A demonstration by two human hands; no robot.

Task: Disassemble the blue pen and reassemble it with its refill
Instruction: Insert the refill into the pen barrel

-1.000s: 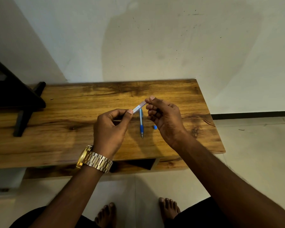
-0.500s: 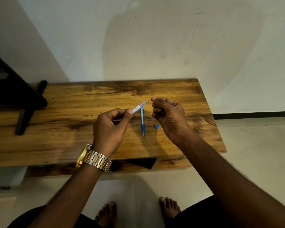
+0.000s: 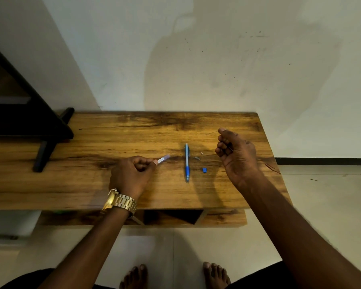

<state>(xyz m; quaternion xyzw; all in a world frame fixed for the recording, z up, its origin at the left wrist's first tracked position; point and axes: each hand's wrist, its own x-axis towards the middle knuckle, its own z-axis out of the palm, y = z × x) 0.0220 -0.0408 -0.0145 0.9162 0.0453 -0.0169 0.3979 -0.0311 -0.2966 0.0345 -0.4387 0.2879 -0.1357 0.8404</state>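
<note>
Left hand [image 3: 131,177], gold watch [image 3: 119,202] on the wrist, fingers clamped on a short pale tube [image 3: 163,159], hovering over the middle of the wooden table [image 3: 92,184]. Right hand [image 3: 237,156] raised near the table's right edge, thumb and fingers pinched on a thin dark refill [image 3: 213,132], barely visible. Blue pen [image 3: 187,162] lies flat at table centre, tip toward the front edge. Just right of it: small blue cap piece [image 3: 204,170], tiny grey bit [image 3: 197,158], tiny pale bit [image 3: 202,153], all apart.

Left hand [image 3: 131,176] fisted, fingers pinched; right hand [image 3: 237,155] raised, fingers curled.
</note>
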